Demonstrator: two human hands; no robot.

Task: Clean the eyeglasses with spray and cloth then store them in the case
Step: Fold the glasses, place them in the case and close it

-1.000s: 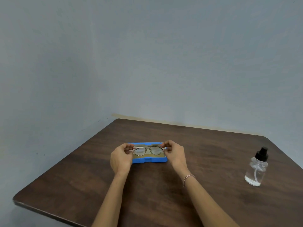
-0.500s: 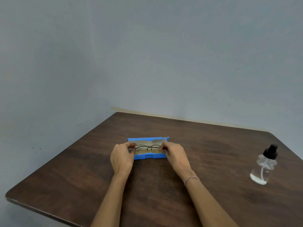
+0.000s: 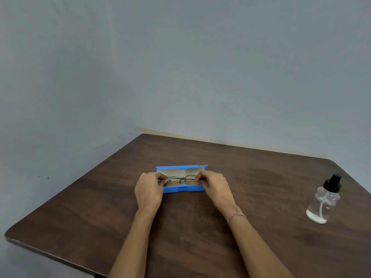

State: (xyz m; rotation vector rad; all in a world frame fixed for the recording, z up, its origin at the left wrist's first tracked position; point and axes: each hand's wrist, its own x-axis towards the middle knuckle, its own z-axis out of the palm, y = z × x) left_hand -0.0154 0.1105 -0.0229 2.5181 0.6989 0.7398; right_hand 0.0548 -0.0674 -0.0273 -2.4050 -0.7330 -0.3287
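On the dark wooden table (image 3: pixel 80 217) I see a clear spray bottle (image 3: pixel 324 201) standing well to the right. Farther on, the left hand (image 3: pixel 149 189) and right hand (image 3: pixel 213 187) each pinch one end of the folded eyeglasses (image 3: pixel 181 180), which sit inside the open blue case (image 3: pixel 180 189).

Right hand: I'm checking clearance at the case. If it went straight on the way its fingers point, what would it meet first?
The right hand pinches the eyeglasses at one end, so those come first. Beyond them it would probably meet the raised back of the blue case, though depth is unclear.
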